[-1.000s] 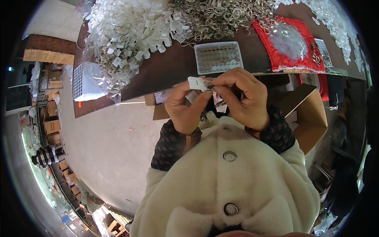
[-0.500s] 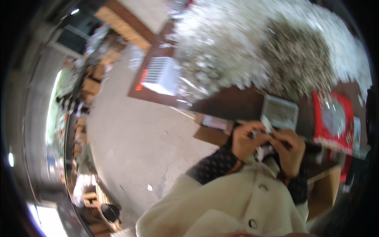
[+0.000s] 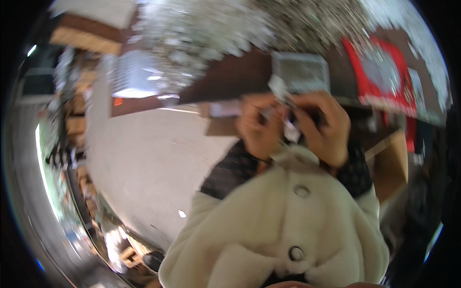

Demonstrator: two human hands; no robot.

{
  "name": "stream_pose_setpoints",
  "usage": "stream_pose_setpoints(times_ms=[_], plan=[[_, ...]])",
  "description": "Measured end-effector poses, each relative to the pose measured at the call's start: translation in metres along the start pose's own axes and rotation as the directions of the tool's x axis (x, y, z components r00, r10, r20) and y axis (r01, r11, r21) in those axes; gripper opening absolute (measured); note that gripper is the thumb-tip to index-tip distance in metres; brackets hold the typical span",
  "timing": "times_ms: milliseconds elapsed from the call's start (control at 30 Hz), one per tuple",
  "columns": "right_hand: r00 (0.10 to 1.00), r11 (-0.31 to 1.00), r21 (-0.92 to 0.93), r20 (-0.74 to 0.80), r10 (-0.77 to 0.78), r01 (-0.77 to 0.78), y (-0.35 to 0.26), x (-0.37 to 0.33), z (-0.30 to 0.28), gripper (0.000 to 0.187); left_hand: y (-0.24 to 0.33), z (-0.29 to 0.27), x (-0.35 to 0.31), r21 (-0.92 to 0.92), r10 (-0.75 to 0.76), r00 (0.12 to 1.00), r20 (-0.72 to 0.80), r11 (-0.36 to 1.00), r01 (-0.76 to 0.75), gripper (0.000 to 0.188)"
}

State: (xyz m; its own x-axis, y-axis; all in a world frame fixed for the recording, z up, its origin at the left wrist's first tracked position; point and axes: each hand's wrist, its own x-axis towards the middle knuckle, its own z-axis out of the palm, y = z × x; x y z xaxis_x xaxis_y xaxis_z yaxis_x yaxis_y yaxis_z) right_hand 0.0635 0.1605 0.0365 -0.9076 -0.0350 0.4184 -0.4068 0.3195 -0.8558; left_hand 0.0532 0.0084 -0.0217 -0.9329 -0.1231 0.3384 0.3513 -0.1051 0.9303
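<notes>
My left hand (image 3: 255, 128) and my right hand (image 3: 330, 130) meet in front of my chest at the table's near edge. Both are closed, fingertips pinched together around a small whitish piece (image 3: 278, 88) that sticks up between them, perhaps plastic or paper; blur hides its exact kind. A pale bit (image 3: 291, 131) shows below the fingers. Just beyond my hands, a clear shallow plastic container (image 3: 324, 73) sits on the brown table (image 3: 242, 72), with greyish contents.
Beyond lie a heap of clear whitish small pieces (image 3: 206, 33) and a grey-brown heap (image 3: 312, 24). A red bag (image 3: 356, 62) rests at right, a white gridded box (image 3: 132, 79) at left. Open cardboard boxes (image 3: 391, 165) stand below the table edge.
The whole view has shifted, so the table and hands appear higher and farther left. My hands stay together, pinching the whitish piece.
</notes>
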Motion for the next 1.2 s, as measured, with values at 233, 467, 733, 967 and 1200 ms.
stream_pose_setpoints(times_ms=[233, 467, 733, 967, 1200], plan=[[0.973, 0.909, 0.355, 0.016, 0.229, -0.220, 0.008, -0.002, 0.004, 0.016, 0.003, 0.003, 0.010, -0.308, 0.006, 0.990, 0.139, 0.951, 0.037, 0.018], [0.958, 0.813, 0.509, 0.100, 0.270, -0.282, 0.023, -0.007, 0.014, 0.020, -0.002, 0.006, 0.006, -0.491, -0.276, 0.951, 0.140, 0.815, 0.309, 0.014], [1.000, 1.000, 0.015, 0.025, -0.015, 0.015, 0.036, 0.001, 0.012, 0.033, -0.023, -0.002, 0.005, -0.493, -0.411, 0.901, 0.138, 0.760, 0.423, 0.015], [0.994, 0.960, -0.277, -0.105, 0.009, -0.038, 0.078, 0.019, -0.011, 0.019, -0.034, -0.020, 0.013, -0.445, -0.424, 0.892, 0.157, 0.776, 0.447, 0.014], [0.992, 0.885, -0.450, 0.040, -0.117, 0.122, 0.096, 0.026, 0.023, 0.024, -0.040, -0.026, 0.014, -0.462, -0.402, 0.891, 0.213, 0.762, 0.454, 0.015]])
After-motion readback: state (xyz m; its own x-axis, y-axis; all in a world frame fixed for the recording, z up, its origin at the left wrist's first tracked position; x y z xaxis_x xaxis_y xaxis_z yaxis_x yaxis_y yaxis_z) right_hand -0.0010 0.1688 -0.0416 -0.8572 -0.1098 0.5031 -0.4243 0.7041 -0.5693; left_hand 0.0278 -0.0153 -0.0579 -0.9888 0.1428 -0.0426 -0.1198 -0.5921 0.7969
